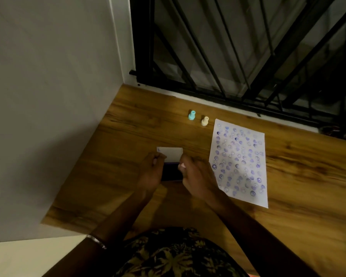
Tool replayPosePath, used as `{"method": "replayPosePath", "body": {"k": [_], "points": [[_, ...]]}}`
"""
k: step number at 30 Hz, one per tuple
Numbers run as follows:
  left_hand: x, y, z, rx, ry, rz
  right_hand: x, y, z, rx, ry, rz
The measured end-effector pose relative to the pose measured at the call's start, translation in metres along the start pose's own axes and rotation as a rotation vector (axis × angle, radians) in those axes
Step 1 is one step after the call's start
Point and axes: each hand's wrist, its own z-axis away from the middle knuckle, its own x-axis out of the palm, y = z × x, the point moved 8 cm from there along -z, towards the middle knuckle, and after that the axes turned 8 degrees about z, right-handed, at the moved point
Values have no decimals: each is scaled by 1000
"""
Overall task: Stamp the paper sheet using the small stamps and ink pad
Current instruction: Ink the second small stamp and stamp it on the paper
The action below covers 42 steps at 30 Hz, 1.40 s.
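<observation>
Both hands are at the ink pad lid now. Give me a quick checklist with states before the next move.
1. Paper sheet flat on table: ok.
2. Sheet has room for more stamps: not ok, nearly covered.
3. Blue stamp and cream stamp upright, beyond the pad: ok.
4. Ink pad lid open: ok.
5. Left hand and right hand free of stamps: cannot tell, blurred.

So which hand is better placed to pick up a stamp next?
Probably the right hand: it is nearer the cream stamp and blue stamp. Both hands are at the ink pad.
</observation>
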Motion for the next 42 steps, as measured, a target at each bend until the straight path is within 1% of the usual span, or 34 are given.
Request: {"method": "replayPosePath", "body": {"k": [2,4,9,13,16,19,23,26,31,38,42], "points": [[15,11,2,107,-75,-109,-5,15,11,54,13,18],[39,17,6,218,-175,-257,-3,34,25,118,-15,29],[105,7,17,302,-359,-576,1,74,58,241,-18,117],[148,-6,31,356,-477,-704,-9,105,88,338,27,192],[178,-15,44,470,-581,-847,-13,131,109,427,4,220],[196,-24,53,555,-655,-889,-16,147,125,484,3,232],[204,-30,57,650,-642,-934,-16,156,131,482,15,238],[206,-30,58,687,-618,-953,-12,159,132,475,0,264],[204,-27,58,697,-591,-931,-7,162,129,463,-7,231],[204,-29,55,698,-579,-925,3,170,124,463,-60,293],[205,-28,54,668,-578,-922,10,173,123,467,-84,278]]}}
